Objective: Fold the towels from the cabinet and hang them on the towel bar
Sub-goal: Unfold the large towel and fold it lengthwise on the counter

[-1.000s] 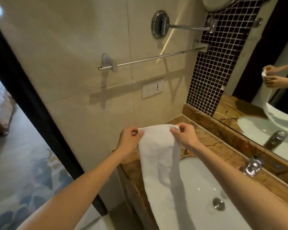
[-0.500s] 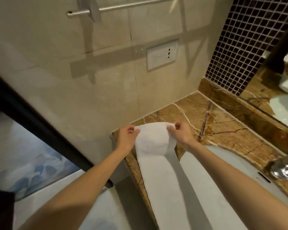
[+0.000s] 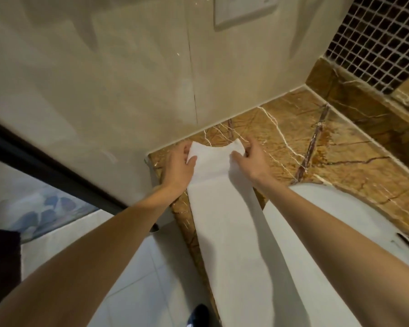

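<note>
Towel [image 3: 222, 208] is lying as a long white strip between my arms, reaching up to my hands. My left hand [image 3: 178, 165] is pinching its far left corner and my right hand [image 3: 249, 159] is pinching the far right one, both low over the brown marble counter [image 3: 340, 149]. The white sink [image 3: 340, 232] is sitting just right of my right forearm. Beyond my hands the beige wall [image 3: 104, 90] is standing close, with a socket plate [image 3: 243, 10] high up and dark mosaic tiles [image 3: 376, 38] further right.
</note>
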The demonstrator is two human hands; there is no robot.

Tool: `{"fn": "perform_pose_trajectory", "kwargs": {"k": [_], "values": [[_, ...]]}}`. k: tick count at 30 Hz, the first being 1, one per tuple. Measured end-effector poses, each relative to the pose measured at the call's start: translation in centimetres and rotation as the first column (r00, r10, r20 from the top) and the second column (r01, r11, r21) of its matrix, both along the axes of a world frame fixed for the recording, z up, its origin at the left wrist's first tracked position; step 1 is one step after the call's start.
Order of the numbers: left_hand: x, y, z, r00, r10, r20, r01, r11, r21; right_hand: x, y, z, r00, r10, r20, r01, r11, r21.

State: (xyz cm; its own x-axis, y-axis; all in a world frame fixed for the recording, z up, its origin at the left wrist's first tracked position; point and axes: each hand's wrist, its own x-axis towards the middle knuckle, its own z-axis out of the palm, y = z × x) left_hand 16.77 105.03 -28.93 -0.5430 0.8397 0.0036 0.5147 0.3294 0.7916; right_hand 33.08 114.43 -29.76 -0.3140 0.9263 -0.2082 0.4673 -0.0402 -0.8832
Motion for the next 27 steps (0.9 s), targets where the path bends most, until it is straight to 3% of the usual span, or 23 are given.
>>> {"fn": "perform_pose_trajectory", "kwargs": {"k": [2, 4, 6, 7, 9, 11, 17, 23, 27], "values": [[0.3, -0.3, -0.8, 0.986, -0.007, -0.165, -0.004, 0.998, -0.070, 0.1, -1.2, -0.6, 0.997, 0.066, -0.045, -0.065, 0.998, 0.003], [0.9, -1.3, -1.5, 0.931, -0.083, -0.355, 0.034, 0.989, -0.141, 0.7, -2.8, -1.6, 0.974, 0.157, 0.163, -0.183, 0.970, 0.162], [1.7, -2.2, -2.3, 0.825, -0.255, -0.505, 0.162, 0.962, -0.220, 1.3, -4.3, -2.7, 0.856, 0.209, 0.474, -0.399, 0.849, 0.346], [2.2, -2.4, -2.8, 0.751, -0.346, -0.562, 0.212, 0.933, -0.291, 1.4, -4.8, -3.1, 0.781, 0.233, 0.579, -0.504, 0.784, 0.363], [3.0, -2.3, -3.6, 0.628, -0.472, -0.618, 0.234, 0.873, -0.429, 1.2, -5.4, -3.7, 0.647, 0.278, 0.710, -0.646, 0.695, 0.315], [3.7, -2.1, -4.4, 0.590, -0.527, -0.612, 0.226, 0.835, -0.502, 0.9, -5.4, -4.3, 0.553, 0.276, 0.786, -0.707, 0.656, 0.267], [4.0, -2.1, -5.9, 0.636, -0.511, -0.578, 0.209, 0.835, -0.509, 0.9, -4.9, -5.1, 0.505, 0.255, 0.825, -0.717, 0.656, 0.236], [4.2, -2.7, -6.5, 0.644, -0.347, -0.681, 0.255, 0.938, -0.236, 0.8, -5.0, -5.4, 0.518, 0.241, 0.821, -0.714, 0.650, 0.260], [4.1, -2.6, -6.9, 0.627, -0.326, -0.707, 0.279, 0.942, -0.187, 0.8, -5.0, -5.5, 0.518, 0.233, 0.823, -0.711, 0.652, 0.263]]}}
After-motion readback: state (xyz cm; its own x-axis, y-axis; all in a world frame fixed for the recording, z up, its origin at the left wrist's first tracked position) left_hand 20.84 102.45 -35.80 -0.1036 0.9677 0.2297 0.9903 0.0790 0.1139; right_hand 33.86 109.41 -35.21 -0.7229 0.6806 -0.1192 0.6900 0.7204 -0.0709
